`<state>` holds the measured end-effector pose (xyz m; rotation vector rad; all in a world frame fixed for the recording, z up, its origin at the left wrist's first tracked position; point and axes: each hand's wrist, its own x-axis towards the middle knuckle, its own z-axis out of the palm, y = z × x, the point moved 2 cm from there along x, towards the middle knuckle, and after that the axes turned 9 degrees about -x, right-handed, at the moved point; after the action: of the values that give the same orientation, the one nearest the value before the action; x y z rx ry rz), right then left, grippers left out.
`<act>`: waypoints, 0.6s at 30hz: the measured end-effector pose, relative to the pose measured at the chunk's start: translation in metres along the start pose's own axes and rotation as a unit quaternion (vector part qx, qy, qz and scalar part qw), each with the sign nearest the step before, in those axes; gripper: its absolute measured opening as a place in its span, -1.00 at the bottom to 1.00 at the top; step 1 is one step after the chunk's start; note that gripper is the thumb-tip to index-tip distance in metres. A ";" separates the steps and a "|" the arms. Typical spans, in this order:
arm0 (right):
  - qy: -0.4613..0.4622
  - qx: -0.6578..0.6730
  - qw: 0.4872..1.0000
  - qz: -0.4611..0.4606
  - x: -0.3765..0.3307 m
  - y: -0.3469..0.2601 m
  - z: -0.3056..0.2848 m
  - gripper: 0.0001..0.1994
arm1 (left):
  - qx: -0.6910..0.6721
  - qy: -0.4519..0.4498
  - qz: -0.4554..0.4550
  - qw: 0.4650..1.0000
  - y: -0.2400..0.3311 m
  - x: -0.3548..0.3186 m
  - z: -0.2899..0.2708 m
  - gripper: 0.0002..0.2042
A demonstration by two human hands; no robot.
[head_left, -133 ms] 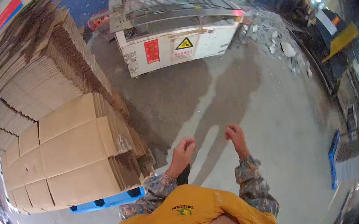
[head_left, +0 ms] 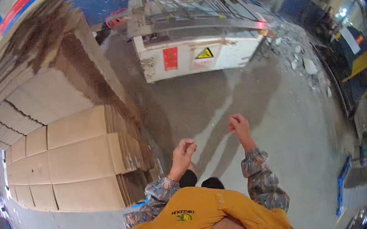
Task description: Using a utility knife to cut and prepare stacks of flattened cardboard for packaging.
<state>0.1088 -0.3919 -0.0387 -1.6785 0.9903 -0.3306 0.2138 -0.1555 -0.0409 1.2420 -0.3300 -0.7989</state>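
At frame left, ragged cardboard sheets [head_left: 81, 159] could be sliding if the left sleeve [head_left: 161, 191] is catching their edges; they are sitting too tightly stacked to count. At centre, two hands, left hand [head_left: 183, 158] and right hand [head_left: 241, 129], are hanging loosely closed, gripping nothing visible; upper right, one rubble heap [head_left: 296, 57] is lying

Floor [head_left: 297, 146]: grey, part shadowed
Far side: white-panelled machine [head_left: 195, 60]
Far right: pale rubble [head_left: 309, 66]
Left: blue pallet [head_left: 138, 205] under flattened cartons [head_left: 81, 159]
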 end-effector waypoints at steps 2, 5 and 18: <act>-0.031 0.035 0.997 -0.061 0.067 -0.047 0.018 -0.80 | -0.009 0.053 0.049 0.997 0.011 0.037 -0.015 -0.86; -0.060 0.051 0.989 -0.125 0.160 -0.129 0.039 -0.81 | 0.007 0.113 0.082 0.990 0.033 0.064 -0.021 -0.86; 0.098 -0.006 0.866 -0.490 0.562 -0.409 0.170 -0.68 | 0.221 0.426 0.010 0.877 0.021 0.190 -0.058 -0.85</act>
<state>0.7436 -0.6805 0.1207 -2.0821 0.1790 -1.1786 0.3894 -0.2445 -0.0760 1.8879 0.2162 -0.0868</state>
